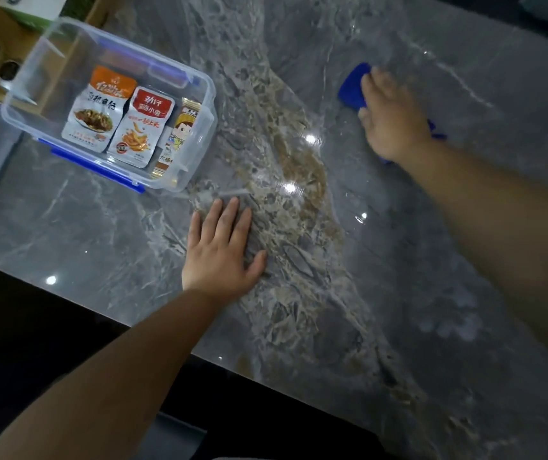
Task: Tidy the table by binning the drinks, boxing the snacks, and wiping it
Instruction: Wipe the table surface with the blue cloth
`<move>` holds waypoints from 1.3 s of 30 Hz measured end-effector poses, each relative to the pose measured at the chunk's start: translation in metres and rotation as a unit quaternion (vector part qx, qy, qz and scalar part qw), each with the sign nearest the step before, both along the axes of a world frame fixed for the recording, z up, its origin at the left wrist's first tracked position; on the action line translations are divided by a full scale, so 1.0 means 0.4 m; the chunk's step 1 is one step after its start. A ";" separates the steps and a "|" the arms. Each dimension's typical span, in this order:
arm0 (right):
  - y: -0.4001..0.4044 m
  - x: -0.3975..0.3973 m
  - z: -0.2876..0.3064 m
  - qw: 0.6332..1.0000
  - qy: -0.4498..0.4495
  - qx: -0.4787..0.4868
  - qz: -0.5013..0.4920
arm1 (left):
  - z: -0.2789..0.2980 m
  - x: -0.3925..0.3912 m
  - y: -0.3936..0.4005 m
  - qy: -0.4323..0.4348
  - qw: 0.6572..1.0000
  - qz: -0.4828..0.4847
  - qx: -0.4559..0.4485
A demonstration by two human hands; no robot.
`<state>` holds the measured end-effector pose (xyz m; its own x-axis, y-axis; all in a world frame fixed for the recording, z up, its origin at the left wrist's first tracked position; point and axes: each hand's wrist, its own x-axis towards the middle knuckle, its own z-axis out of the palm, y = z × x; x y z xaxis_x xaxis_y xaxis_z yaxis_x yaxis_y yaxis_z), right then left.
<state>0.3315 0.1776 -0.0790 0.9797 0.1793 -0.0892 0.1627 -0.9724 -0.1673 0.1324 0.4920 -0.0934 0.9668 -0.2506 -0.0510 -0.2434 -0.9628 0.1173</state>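
Blue cloth (352,86) mostly hidden under right hand (390,117), rt forearm cut off at frame edge

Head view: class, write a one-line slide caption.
Right hand wipes the marble table with a blue cloth; left hand rests flat; snacks sit boxed.

Box at the desk's far-left corner, cloth towards the far right.

On the desk (398,293) the box (33,78) holds three snack packets (139,127) side by side. The left hand (221,257) lies flat near the front edge, just before the box. The right hand (388,117) rests on the cloth (352,88), well apart from the box.
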 end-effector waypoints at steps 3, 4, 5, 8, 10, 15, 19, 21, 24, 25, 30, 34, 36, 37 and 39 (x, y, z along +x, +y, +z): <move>0.076 -0.158 0.012 0.993 -0.002 -0.017 0.117 | 0.004 0.002 -0.001 0.010 1.000 0.003 0.006; 0.100 -0.224 0.011 0.988 -0.001 -0.025 0.151 | 0.006 0.003 0.000 0.014 1.000 0.003 0.007; 0.120 -0.295 0.007 0.983 0.001 -0.032 0.179 | 0.008 0.002 -0.001 0.019 1.000 0.002 0.007; 0.171 -0.499 -0.009 0.973 0.023 -0.036 0.225 | 0.010 0.004 0.000 0.030 1.000 0.002 0.009; 0.192 -0.613 -0.017 0.969 0.051 -0.017 0.241 | 0.013 0.003 0.000 0.036 0.999 0.000 0.007; 0.228 -0.790 -0.024 0.956 0.069 0.006 0.284 | 0.016 0.004 0.001 0.043 0.999 -0.005 0.019; 0.237 -0.802 0.002 0.965 0.065 0.077 0.242 | 0.017 0.003 -0.001 0.049 0.999 -0.007 0.023; 0.230 -0.786 0.033 0.963 0.085 0.201 0.156 | 0.023 0.003 -0.002 0.052 0.998 -0.009 0.020; 0.194 -0.749 0.083 0.918 0.158 0.359 -0.063 | 0.039 0.006 -0.005 0.059 0.998 0.001 0.008; 0.174 -0.734 0.098 0.881 0.188 0.410 -0.145 | 0.046 0.007 -0.013 0.061 0.998 0.009 -0.001; 0.007 -0.628 0.151 0.699 0.151 0.605 -0.350 | 0.073 0.019 -0.151 0.052 0.997 -0.018 -0.063; -0.155 -0.463 0.170 0.766 0.055 0.516 -0.379 | 0.054 0.007 -0.214 0.038 0.998 -0.006 -0.055; -0.227 -0.361 0.165 0.816 -0.005 0.432 -0.384 | 0.041 -0.001 -0.211 0.014 0.999 -0.002 -0.048; -0.260 -0.311 0.160 0.833 -0.037 0.394 -0.387 | 0.036 0.000 -0.210 0.004 0.999 -0.002 -0.048; -0.312 -0.226 0.144 0.865 -0.076 0.314 -0.384 | 0.028 0.003 -0.213 -0.007 0.999 0.002 -0.049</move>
<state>0.2410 0.0527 -0.0212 0.8226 -0.5643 -0.0696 -0.4244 -0.5279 -0.7356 0.1335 0.4068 -0.0821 0.9681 -0.2502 -0.0123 -0.2423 -0.9476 0.2082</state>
